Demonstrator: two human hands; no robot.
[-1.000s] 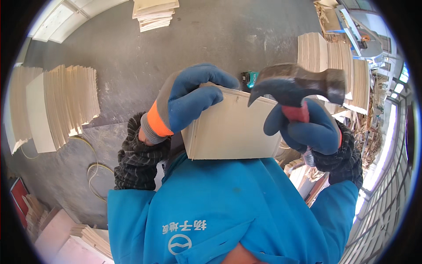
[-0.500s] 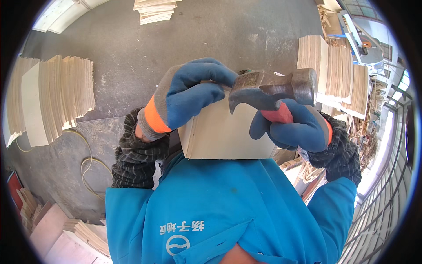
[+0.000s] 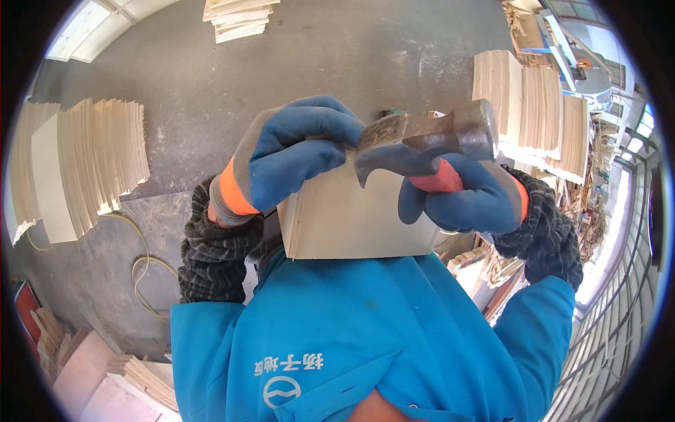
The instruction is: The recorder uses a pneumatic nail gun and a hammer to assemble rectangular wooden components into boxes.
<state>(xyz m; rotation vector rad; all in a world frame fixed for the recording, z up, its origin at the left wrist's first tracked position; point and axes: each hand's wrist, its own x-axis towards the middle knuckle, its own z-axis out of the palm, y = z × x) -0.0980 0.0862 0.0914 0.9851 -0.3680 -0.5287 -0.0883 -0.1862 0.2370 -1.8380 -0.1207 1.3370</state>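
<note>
A claw hammer point(image 3: 439, 137) with a dark metal head and a red handle is gripped in my gloved right hand point(image 3: 474, 193). Its head hovers over a pale wooden panel point(image 3: 365, 218) in front of my chest, claw pointing left. My gloved left hand point(image 3: 299, 155) is at the panel's far left part, thumb and fingers pinched together close to the claw. What lies between those fingertips is hidden. A narrow wooden side edge point(image 3: 290, 232) runs along the panel's left.
Stacks of wooden boards stand on the left point(image 3: 91, 162) and right point(image 3: 531, 105), with another board stack point(image 3: 239, 17) at the far side. A yellow hose point(image 3: 140, 274) curls on the grey floor point(image 3: 330, 56). More boards point(image 3: 140, 380) lie at the near left.
The view has shifted slightly. The hammer head has moved a little to the left in the picture, close to my left fingertips. Both hands keep their grips.
</note>
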